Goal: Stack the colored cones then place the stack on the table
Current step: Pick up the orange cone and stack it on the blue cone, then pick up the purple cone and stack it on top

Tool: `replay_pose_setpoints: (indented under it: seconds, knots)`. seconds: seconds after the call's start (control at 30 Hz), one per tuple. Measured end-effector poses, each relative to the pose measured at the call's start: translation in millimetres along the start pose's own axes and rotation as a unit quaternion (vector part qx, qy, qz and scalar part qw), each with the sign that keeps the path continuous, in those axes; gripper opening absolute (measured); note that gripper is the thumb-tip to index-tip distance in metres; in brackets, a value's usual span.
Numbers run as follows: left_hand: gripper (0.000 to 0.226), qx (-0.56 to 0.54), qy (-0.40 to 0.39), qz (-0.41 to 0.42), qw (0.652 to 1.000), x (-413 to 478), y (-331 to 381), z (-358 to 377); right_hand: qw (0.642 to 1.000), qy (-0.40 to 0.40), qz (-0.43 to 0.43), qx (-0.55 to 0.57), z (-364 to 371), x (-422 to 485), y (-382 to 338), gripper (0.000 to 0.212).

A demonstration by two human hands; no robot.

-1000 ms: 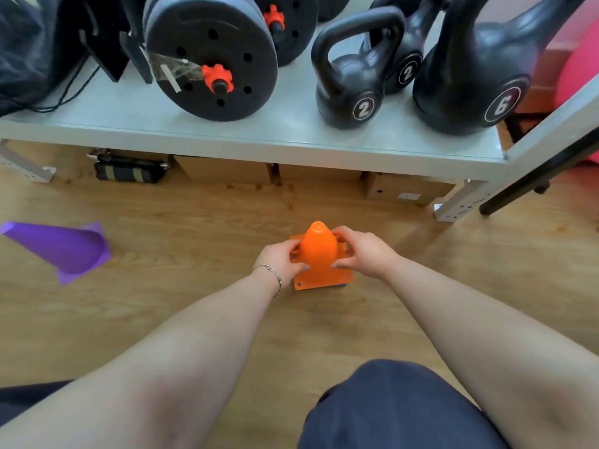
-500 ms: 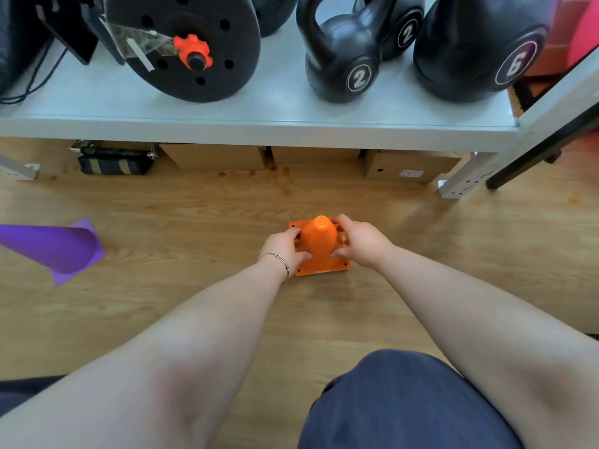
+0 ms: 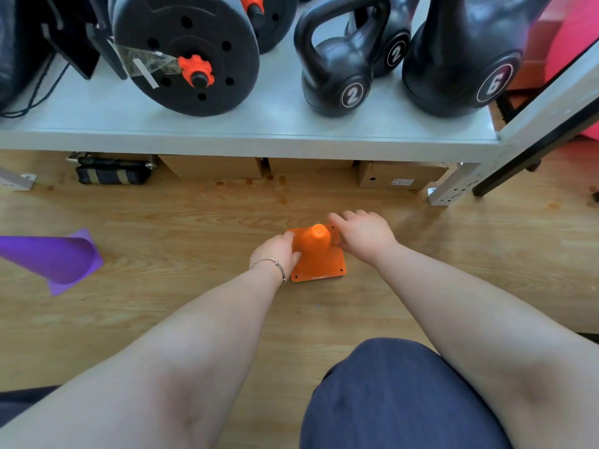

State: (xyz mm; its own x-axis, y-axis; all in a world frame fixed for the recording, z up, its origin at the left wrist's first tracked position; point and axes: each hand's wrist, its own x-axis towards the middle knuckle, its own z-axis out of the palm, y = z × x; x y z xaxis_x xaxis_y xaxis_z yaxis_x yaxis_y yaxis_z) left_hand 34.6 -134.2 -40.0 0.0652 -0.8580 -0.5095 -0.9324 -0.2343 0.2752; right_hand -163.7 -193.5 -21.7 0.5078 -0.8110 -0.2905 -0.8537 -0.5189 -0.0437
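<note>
An orange cone [image 3: 319,254] stands upright on its square base on the wooden floor in front of me. My left hand [image 3: 277,251], with a thin bracelet at the wrist, grips the cone's left side. My right hand [image 3: 363,233] hovers at the cone's right, over the far corner of the base, fingers spread and pointing forward. A purple cone [image 3: 55,259] lies on its side on the floor at the far left, apart from both hands. I cannot tell whether other cones sit under the orange one.
A low grey table [image 3: 259,137] runs across the back, carrying a black weight plate [image 3: 188,50] and kettlebells [image 3: 337,69]. Cardboard boxes [image 3: 214,166] and a strapped bag [image 3: 111,173] sit beneath it. My knee in dark blue cloth [image 3: 398,396] is below.
The orange cone has come down flat onto the floor. My right hand has let go of it and spread its fingers, while the left hand stays on the cone.
</note>
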Motion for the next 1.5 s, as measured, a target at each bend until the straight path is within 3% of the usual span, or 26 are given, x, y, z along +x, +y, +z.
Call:
replay_pose_setpoints:
  seconds: [0.2, 0.43, 0.57, 0.7, 0.9, 1.27, 1.5]
  knots:
    - [0.047, 0.129, 0.127, -0.001, 0.984, -27.2, -18.6, -48.4, 0.996, 0.080, 0.018, 0.025, -56.4, 11.9, -15.5, 0.061]
    - [0.048, 0.165, 0.230, -0.057, 0.957, -63.0, -69.2, -119.4, 0.988, 0.133, -0.082, 0.009, -120.3, 35.7, -76.9, 0.063]
    - [0.051, 0.163, 0.249, -0.111, 0.948, -88.4, -105.0, -150.0, 0.978, 0.164, -0.132, 0.004, -141.9, 45.1, -124.9, 0.063]
    - [0.057, 0.131, 0.270, -0.180, 0.937, -116.4, -149.5, -167.1, 0.971, 0.195, -0.128, 0.048, -154.7, 52.3, -179.4, 0.062]
    - [0.060, 0.104, 0.273, -0.263, 0.919, -150.6, -230.8, -173.4, 0.970, 0.175, -0.158, 0.066, -163.7, 69.8, -261.9, 0.066]
    - [0.063, 0.177, 0.306, -0.226, 0.908, -174.5, -368.6, -310.1, 0.973, 0.161, -0.152, 0.071, -196.4, 104.6, -350.5, 0.070]
    - [0.073, 0.160, 0.259, -0.232, 0.924, -165.1, -443.7, -261.0, 0.969, 0.152, -0.191, 0.034, -191.0, 161.4, -411.0, 0.072]
